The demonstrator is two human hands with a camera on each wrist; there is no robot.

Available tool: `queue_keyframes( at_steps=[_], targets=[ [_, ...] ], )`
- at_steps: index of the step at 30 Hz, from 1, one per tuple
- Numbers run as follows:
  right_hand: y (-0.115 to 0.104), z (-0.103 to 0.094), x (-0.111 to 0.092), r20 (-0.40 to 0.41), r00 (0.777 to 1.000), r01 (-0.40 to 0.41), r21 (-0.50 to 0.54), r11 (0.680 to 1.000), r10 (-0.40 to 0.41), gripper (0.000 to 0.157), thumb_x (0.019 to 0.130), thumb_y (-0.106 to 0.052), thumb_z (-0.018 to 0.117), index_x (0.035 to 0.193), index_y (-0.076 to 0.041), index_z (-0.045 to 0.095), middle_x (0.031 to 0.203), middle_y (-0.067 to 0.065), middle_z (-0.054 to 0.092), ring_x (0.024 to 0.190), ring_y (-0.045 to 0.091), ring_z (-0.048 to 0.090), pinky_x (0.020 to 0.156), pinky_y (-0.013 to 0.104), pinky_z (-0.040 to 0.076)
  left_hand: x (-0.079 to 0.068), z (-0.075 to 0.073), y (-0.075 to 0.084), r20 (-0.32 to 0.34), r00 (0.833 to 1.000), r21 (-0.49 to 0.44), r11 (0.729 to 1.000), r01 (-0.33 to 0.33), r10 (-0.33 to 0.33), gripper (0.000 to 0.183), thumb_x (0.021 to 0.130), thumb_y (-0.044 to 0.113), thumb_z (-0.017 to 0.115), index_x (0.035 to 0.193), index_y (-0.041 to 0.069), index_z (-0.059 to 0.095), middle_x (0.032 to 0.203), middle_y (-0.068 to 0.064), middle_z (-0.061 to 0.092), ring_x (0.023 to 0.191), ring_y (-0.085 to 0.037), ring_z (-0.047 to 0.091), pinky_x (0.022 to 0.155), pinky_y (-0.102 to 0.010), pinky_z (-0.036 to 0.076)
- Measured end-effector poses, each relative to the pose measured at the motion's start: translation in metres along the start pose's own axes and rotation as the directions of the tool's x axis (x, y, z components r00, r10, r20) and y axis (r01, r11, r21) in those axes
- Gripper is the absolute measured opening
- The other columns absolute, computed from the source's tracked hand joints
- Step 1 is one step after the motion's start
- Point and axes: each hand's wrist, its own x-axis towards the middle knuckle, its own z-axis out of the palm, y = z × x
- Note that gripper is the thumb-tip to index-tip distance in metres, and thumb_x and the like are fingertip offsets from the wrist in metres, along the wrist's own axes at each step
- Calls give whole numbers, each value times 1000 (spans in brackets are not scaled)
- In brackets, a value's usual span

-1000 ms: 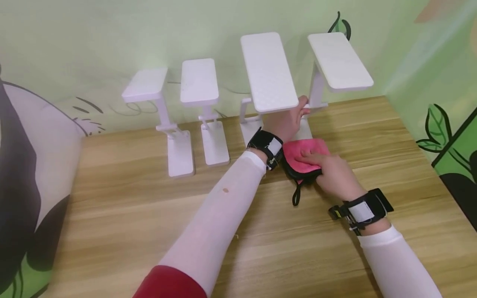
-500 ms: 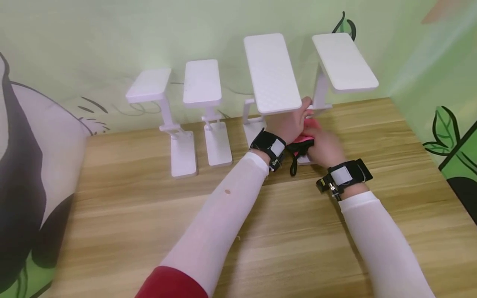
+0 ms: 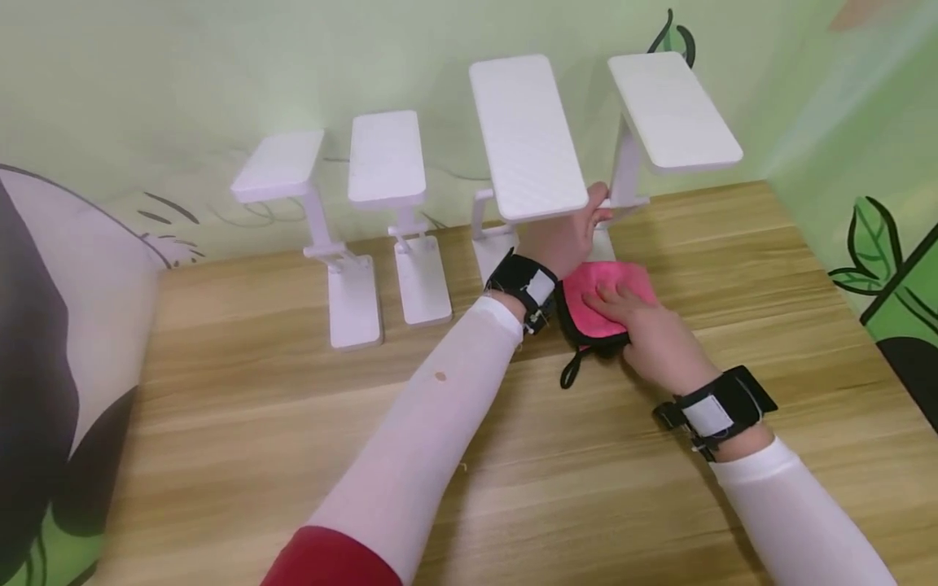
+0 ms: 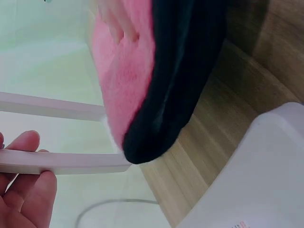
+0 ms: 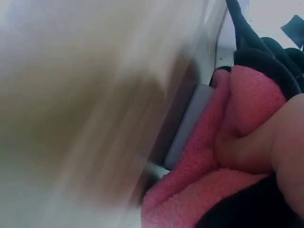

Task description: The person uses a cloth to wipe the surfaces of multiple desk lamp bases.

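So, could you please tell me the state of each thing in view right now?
Left hand: grips the edge of the third stand's top plate.
Right hand: fingers flat, pressing the cloth.
Pink cloth: folded, black-edged, lying on the fourth stand's base.
Third stand: upright, held.
Fourth stand: upright, base under the cloth.
Two short stands: upright, untouched.
Wooden table: bears them all.

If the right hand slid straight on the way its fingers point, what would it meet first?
Probably the left hand, which grips the third stand. The right hand, pressing the pink cloth on the fourth stand's base, points up-left toward it; depth is unclear.
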Motion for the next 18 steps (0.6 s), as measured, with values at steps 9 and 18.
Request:
queue_keyframes(
  at_steps=[9,18],
  targets=[
    [15,-6,51,-59,998,36,29,999,-34,62,75,6,60,131,-20,55,130,11,59,77,33,63,60,45,49,0,2,0,-8,1000,-51,999,15,-15,23,96,32,46,96,10,53,63,2,46,60,-11,51,55,-23,38],
    [24,-1,69,-98,995,15,64,998,-8,50,73,2,62,121,-13,62,121,15,62,92,39,60,77,53,47,-1,0,1,15,1000,-34,999,23,-23,20,98,29,44,99,11,53,71,1,60,64,-10,55,53,-22,38]
  ],
)
